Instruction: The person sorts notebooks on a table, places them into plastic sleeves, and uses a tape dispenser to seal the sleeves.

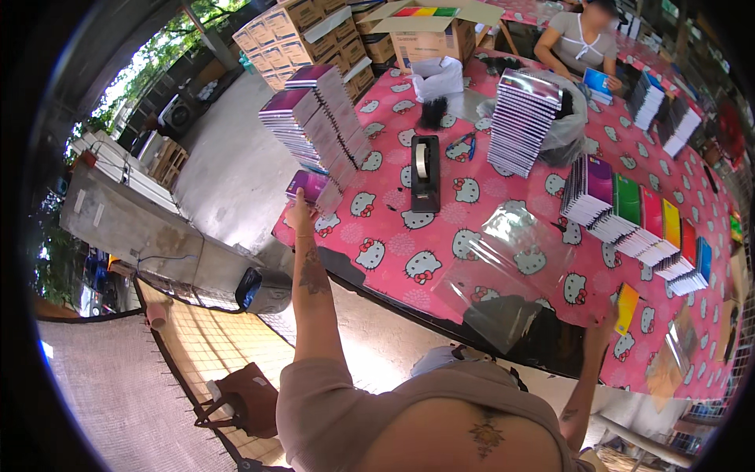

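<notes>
At the table's left edge, my left hand [300, 215] grips a purple notebook [308, 187], thumb on its cover, fingers mostly hidden. This notebook lies at the near foot of the tall stacks of spiral notebooks [291, 118]. Over at the right, my right hand [601, 333] is closed at the near-left edge of a thin yellow notebook [627, 308], which it seems to hold. Clear plastic sleeves [503, 303] lie on the table between my hands. A black tape dispenser [425, 177] with a roll of tape stands farther back.
A tall stack of spiral notebooks [523, 126] stands beyond the blue-handled pliers [462, 145]. Rows of coloured notebooks [629, 206] line the right side of the pink patterned tablecloth [377, 271]. Cartons [429, 47] rise at the back. Another person [580, 43] handles a blue notebook across the table.
</notes>
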The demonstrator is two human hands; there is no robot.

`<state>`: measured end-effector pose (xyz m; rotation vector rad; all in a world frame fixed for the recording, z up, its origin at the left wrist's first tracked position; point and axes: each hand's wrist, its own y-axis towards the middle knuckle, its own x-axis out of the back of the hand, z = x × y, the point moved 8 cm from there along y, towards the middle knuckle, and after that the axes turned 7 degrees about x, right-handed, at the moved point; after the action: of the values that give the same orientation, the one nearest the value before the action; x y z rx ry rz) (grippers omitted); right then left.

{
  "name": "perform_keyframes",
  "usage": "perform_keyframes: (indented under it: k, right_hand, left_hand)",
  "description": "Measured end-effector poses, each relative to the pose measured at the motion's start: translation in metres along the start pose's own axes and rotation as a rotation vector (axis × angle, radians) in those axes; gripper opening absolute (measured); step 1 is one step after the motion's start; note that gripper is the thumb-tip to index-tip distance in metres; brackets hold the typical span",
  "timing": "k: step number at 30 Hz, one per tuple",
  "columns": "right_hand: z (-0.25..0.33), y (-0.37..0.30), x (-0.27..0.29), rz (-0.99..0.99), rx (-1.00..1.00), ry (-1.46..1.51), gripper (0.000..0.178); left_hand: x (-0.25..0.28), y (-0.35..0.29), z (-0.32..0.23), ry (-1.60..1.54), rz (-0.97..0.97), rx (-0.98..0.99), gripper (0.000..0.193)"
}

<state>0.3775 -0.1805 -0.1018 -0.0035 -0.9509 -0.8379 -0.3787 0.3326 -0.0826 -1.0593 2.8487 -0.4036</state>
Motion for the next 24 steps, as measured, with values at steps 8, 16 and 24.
perform_keyframes:
  k: [8, 16, 24]
  right_hand:
    - [-0.108, -0.022, 0.080, -0.116, -0.375, -0.244, 0.061]
    - [-0.087, -0.004, 0.052, -0.003, -0.353, -0.408, 0.058]
    - [-0.128, 0.076, 0.143, -0.251, -0.204, -0.439, 0.068]
  left_hand:
    - [-0.057, -0.076, 0.023, 0.186, 0.622, -0.774, 0.061]
    - [-0.055, -0.113, -0.009, 0.483, -0.230, -0.522, 0.056]
    - [-0.218, -0.563, 0.092, 0.281, 1.096, -1.005, 0.033]
